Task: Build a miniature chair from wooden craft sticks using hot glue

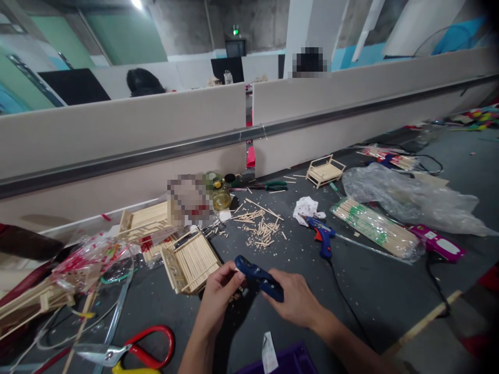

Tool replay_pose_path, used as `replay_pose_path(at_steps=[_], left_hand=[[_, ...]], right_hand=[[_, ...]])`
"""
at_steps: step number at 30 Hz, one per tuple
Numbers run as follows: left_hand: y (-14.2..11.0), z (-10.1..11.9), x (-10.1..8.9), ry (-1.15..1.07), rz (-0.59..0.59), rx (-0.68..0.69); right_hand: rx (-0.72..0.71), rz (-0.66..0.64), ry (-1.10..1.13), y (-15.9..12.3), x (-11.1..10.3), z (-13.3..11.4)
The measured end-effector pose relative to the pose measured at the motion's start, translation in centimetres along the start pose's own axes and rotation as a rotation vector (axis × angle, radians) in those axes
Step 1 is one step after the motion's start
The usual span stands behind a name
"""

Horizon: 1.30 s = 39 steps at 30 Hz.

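A dark blue plier-like tool (255,273) is held tight in the right hand (294,296), over the dark table (296,254). Its far end is met by the left hand (220,292), with fingers bent; whether anything is pinched there cannot be told. Small cut sticks (265,232) are scattered beyond.

a craft workshop: glue gun (325,240), scissors (111,356), bagged sticks (376,228), long worktable (382,291) behind partitions (331,98).
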<state>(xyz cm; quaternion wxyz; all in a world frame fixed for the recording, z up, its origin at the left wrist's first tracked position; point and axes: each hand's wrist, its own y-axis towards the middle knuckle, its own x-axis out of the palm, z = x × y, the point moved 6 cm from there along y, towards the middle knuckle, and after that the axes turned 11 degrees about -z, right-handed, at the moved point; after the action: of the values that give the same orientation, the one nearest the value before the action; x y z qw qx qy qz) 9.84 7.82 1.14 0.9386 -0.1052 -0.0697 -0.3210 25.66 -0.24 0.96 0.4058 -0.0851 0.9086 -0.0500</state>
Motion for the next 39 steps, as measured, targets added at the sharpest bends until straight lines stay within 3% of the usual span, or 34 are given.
replay_pose_path(at_steps=[9, 16, 19, 27, 33, 39], left_hand=[[0.4, -0.7, -0.2, -0.067, 0.000, -0.032], [0.5, -0.8, -0.3, -0.062, 0.035, -0.011], [0.4, -0.9, -0.1, -0.073, 0.039, -0.008], [0.2, -0.6, 0.5, -0.196, 0.025, -0.022], [0.1, -0.4, -0.1, -0.272, 0.089, 0.046], [0.0, -0.5, 0.1, -0.345, 0.116, 0.031]], right_hand=[[-0.053, -0.068, -0.014, 1.2, -0.2, 0.8], [-0.052, -0.029, 0.001, 1.6, 1.0, 1.6], [-0.045, -0.015, 0.118, 1.2, 0.7, 1.3], [-0.056, 0.070, 0.576, -0.3, -2.6, 0.4], [0.010, 0.043, 0.806, -0.8, -0.9, 0.9], [0.053, 0.104, 0.684, -1.3, -0.7, 1.0]])
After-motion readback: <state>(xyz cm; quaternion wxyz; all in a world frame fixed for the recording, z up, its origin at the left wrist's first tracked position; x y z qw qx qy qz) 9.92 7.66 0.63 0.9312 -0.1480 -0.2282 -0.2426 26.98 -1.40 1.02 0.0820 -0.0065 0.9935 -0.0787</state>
